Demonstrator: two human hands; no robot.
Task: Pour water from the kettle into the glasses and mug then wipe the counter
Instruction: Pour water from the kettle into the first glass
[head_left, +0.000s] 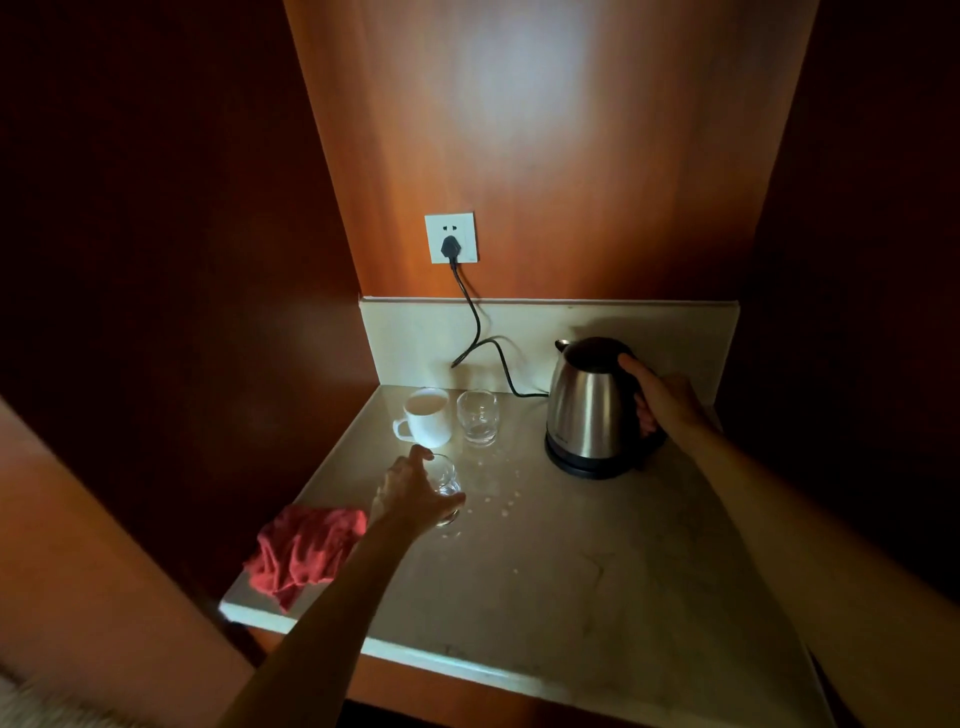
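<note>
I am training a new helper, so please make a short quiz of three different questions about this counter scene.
1. True or false: the kettle stands on its base, with the right hand on its handle.
2. What does the left hand hold? A) the white mug B) the near glass C) the red cloth
3. Fill in: small water drops lie on the counter in front of the far ____.

Key: 1 true; 2 B; 3 glass.
</note>
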